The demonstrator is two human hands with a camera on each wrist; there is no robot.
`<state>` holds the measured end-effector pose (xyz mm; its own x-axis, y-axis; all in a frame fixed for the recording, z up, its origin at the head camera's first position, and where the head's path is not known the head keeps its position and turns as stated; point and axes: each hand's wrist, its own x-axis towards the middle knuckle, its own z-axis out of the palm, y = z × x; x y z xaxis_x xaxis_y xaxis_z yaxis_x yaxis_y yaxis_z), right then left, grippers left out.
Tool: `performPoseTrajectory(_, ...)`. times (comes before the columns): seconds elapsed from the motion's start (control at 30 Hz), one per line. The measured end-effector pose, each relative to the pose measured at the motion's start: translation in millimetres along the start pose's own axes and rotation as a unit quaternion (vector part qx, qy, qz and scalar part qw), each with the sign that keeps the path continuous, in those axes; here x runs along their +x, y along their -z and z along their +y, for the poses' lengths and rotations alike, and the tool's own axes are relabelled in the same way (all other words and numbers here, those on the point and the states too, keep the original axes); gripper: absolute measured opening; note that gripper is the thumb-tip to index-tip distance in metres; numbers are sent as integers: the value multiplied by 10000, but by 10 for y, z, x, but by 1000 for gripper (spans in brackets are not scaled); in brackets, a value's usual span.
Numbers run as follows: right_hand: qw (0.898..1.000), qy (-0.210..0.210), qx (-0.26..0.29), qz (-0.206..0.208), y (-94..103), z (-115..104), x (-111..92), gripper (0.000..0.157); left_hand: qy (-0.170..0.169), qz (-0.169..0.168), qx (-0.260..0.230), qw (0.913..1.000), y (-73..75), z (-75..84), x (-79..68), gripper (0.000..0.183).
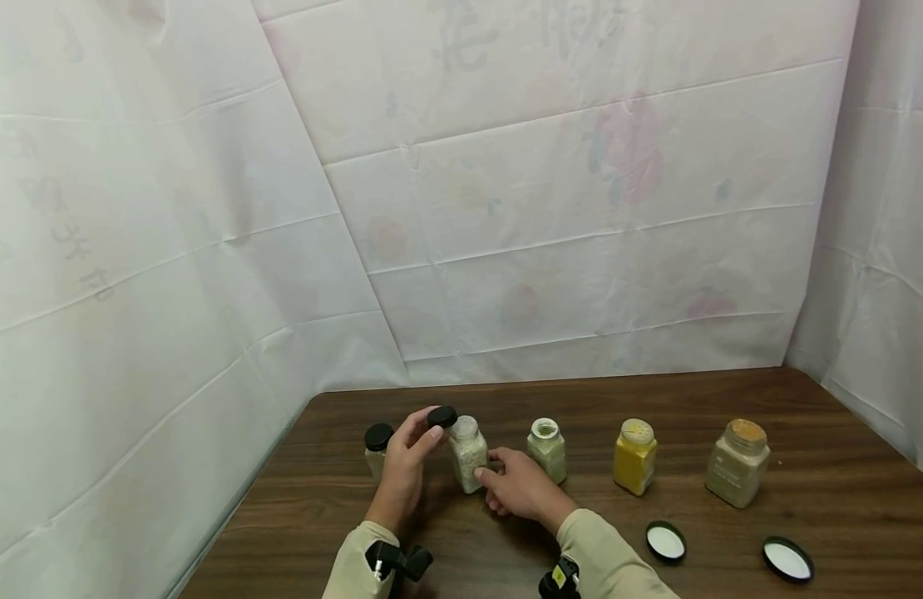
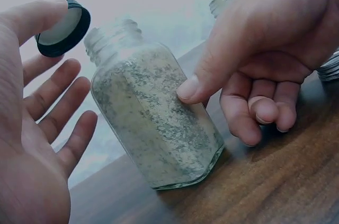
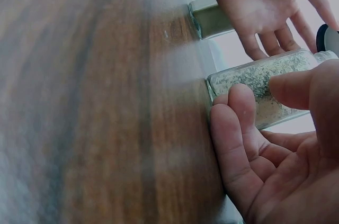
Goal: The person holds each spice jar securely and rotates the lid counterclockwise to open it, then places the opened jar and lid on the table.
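Note:
Between the thumb and forefinger of my left hand [image 1: 406, 467] is a black screw lid [image 1: 442, 417], pinched beside the neck of a glass spice jar. In the left wrist view the lid [image 2: 79, 32] tilts, its pale lining facing the jar, while the other fingers stay loosely spread. The spice jar [image 1: 470, 459] holds pale, green-flecked seasoning, and its threaded neck is uncovered. My right hand [image 1: 523, 486] grips this jar's side, thumb [image 2: 192, 87] on the near face and forefinger behind. The jar leans slightly, with its base at the table.
A black-capped jar [image 1: 377, 439] stands left, partly behind the left hand. To the right are uncapped jars: pale green [image 1: 548, 457], yellow [image 1: 634, 462] and a larger one with a brownish-orange top [image 1: 737, 470]. Two lids [image 1: 666, 542] [image 1: 787, 559] lie upturned on the wooden table [image 1: 282, 516].

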<state>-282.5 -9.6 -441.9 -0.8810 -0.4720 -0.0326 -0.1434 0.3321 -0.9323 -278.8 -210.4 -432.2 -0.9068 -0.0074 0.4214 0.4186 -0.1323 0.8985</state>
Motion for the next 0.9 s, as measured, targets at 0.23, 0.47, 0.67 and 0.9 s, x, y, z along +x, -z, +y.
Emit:
performPoseTrajectory(0.23, 10000, -39, 56, 16, -6, -12, 10, 57, -94, 64, -68, 9999, 43, 50, -32, 38)
performPoseTrajectory(0.47, 9998, -134, 97, -53, -7, 1, 16, 55, -166, 211, -1, 9996, 101, 76, -135, 36)
performPoseTrajectory(0.67, 10000, -67, 34, 2, -8, -3, 4, 54, -220, -250, 271, 9991, 87, 100, -224, 32)
performPoseTrajectory(0.9, 10000, -13, 63, 34, -6, -16, -20, 54, -165, -473, 251, 9984, 13, 124, -254, 29)
